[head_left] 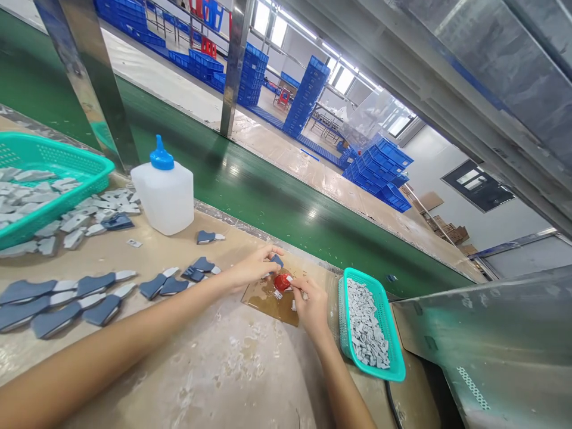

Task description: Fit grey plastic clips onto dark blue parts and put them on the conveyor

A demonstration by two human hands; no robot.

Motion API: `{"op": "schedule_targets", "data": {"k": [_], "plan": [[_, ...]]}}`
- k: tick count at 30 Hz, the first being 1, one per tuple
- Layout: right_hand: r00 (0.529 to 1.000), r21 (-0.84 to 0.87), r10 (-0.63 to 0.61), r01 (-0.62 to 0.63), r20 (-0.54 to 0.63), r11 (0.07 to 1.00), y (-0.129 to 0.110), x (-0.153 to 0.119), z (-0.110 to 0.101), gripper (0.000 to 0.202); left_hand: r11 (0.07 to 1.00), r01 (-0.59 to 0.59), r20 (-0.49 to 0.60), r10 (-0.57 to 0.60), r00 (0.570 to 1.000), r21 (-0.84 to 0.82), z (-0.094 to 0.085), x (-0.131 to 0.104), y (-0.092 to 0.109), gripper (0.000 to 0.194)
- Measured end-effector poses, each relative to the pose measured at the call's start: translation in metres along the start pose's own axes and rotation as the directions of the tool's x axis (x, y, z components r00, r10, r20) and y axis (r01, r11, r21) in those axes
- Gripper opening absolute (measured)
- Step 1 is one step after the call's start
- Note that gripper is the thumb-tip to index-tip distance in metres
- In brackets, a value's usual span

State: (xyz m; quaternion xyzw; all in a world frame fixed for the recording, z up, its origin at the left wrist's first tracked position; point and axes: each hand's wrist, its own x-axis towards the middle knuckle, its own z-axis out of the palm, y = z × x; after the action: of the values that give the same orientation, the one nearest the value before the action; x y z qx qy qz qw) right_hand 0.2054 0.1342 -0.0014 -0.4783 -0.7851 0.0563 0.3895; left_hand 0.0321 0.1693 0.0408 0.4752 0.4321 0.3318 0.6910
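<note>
My left hand (261, 263) pinches a small dark blue piece (277, 261) above a brown, wet-looking board (263, 301). Close to its right, the fingers of my right hand (308, 295) are closed on a small white piece (289, 279) at the edge of a round red thing (281, 282). Another small light piece (277, 294) lies just below the red thing, and one more (294, 305) is by the right edge of the board. Rows of blue-and-white pieces (100, 285) lie on the table at the left.
A green basket (397, 357) of small grey parts stands right of my right hand. At the left are a white bottle with blue cap (167, 199) and a larger green basket (96, 173). A green conveyor belt (250, 199) runs behind, with a metal post (231, 77).
</note>
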Motion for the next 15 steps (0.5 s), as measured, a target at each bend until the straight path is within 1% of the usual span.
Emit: {"op": "schedule_targets", "data": {"k": [2,6,9,11,12,15], "plan": [[1.000,-0.007,-0.025,0.025,0.000,1.000,0.000,0.000,0.000,0.023,0.998,-0.066,-0.010,0.066,0.998,0.016,-0.002,0.002,-0.002,0.031],[0.999,-0.010,-0.050,0.050,-0.019,0.999,0.000,-0.001,0.001,0.023,0.957,-0.229,-0.028,0.237,0.971,0.176,-0.007,0.009,-0.006,0.022],[0.999,0.017,-0.031,0.031,-0.010,0.999,-0.002,-0.001,0.000,0.023,0.938,-0.287,-0.009,0.295,0.956,0.195,-0.009,0.014,-0.009,0.021],[1.000,0.077,0.007,-0.007,0.000,0.997,-0.006,0.000,-0.003,0.021,0.937,-0.296,-0.009,0.303,0.953,0.188,-0.009,0.015,-0.010,0.024],[0.999,0.117,0.045,-0.045,0.000,0.992,-0.008,0.001,-0.006,0.020,0.937,-0.294,-0.010,0.301,0.953,0.191,-0.009,0.015,-0.010,0.025],[0.977,0.283,0.210,-0.188,-0.050,0.941,-0.016,0.007,-0.014,0.012,0.936,-0.282,0.009,0.287,0.958,0.213,-0.008,0.014,-0.010,0.024]]}}
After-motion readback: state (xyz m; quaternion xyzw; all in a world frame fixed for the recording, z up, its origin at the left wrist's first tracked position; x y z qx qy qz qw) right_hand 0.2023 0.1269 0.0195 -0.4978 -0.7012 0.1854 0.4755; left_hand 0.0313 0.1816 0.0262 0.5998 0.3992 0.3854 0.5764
